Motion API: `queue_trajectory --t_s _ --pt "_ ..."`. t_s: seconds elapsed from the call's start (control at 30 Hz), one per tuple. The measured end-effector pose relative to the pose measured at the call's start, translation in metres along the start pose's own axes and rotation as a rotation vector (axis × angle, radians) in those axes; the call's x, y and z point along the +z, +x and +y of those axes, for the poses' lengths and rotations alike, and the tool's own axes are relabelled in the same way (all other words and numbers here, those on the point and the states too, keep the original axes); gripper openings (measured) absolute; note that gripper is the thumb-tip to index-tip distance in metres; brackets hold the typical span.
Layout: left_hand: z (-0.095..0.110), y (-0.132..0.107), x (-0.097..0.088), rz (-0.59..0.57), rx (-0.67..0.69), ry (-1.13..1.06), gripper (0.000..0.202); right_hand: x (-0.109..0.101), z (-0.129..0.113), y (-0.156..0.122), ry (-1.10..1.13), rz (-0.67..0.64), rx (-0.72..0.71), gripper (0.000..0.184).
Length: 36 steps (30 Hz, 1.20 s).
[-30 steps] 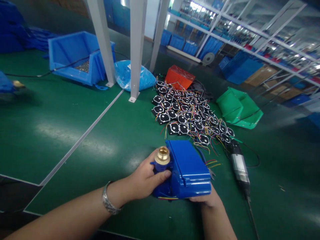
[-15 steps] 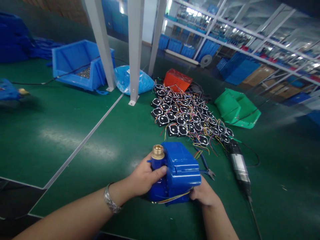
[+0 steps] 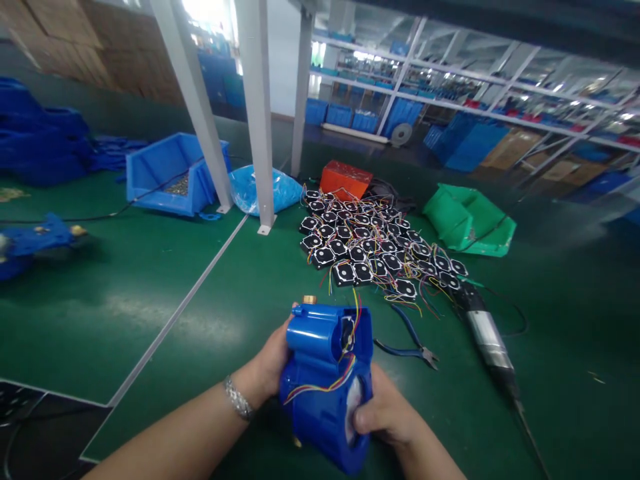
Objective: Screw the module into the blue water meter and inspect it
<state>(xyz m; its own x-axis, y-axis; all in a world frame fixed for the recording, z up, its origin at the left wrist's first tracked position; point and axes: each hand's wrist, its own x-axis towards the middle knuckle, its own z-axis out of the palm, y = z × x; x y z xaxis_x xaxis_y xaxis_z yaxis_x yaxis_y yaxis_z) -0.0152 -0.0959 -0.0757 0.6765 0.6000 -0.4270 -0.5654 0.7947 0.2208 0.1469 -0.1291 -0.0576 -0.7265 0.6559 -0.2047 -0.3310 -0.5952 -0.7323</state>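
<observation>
Both hands grip a blue water meter (image 3: pixel 315 417) with a moulded plastic housing and a brass threaded end (image 3: pixel 310 299) on its far side. My left hand (image 3: pixel 270 363) wraps its left side, with the fingers mostly hidden behind it. On the right, my right hand (image 3: pixel 387 410) holds the rim, its thumb over a pale round face (image 3: pixel 354 407). Red, yellow and white wires (image 3: pixel 325 387) hang across the housing, and a black module shows inside its open compartment. Blue-handled cutting pliers (image 3: pixel 413 343) lie right of the meter, apart from my hands.
Several black square modules (image 3: pixel 363 233) with coloured wires spread over the green bench. A power screwdriver (image 3: pixel 490 343) lies right, near a green bin (image 3: pixel 470 220). Behind are a red block (image 3: pixel 345 180), a blue bag (image 3: pixel 240 190), grey posts (image 3: pixel 257 107) and a blue bin (image 3: pixel 150 183).
The meter has been turned in my hands: the housing's open compartment and round face now show, while the brass end points away. My right thumb has come onto the face. The view has shifted.
</observation>
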Motion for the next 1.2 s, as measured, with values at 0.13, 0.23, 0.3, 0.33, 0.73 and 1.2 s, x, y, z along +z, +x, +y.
queue_trajectory --t_s 0.13,0.23,0.3,0.33,0.73,1.2 --pt "-0.006 0.01 0.003 0.184 0.107 0.038 0.018 -0.004 0.002 -0.002 0.002 0.091 -0.062 0.069" --pt "-0.006 0.015 0.002 0.294 0.141 0.059 0.019 -0.006 0.003 -0.004 -0.026 0.174 -0.064 0.071" --pt "-0.004 0.017 0.001 0.353 0.227 0.073 0.021 -0.004 0.003 -0.004 -0.071 0.22 -0.068 0.072" --pt "-0.001 0.017 0.001 0.368 0.265 0.077 0.024 -0.003 0.003 -0.004 -0.1 0.239 -0.077 0.071" --pt "0.01 -0.006 0.0 0.21 0.678 0.512 0.074 -0.01 0.015 -0.002 -0.5 0.515 -0.118 0.073" --pt "0.006 -0.003 -0.004 0.251 0.68 0.572 0.072 -0.014 0.014 0.001 -0.57 0.476 -0.123 0.076"
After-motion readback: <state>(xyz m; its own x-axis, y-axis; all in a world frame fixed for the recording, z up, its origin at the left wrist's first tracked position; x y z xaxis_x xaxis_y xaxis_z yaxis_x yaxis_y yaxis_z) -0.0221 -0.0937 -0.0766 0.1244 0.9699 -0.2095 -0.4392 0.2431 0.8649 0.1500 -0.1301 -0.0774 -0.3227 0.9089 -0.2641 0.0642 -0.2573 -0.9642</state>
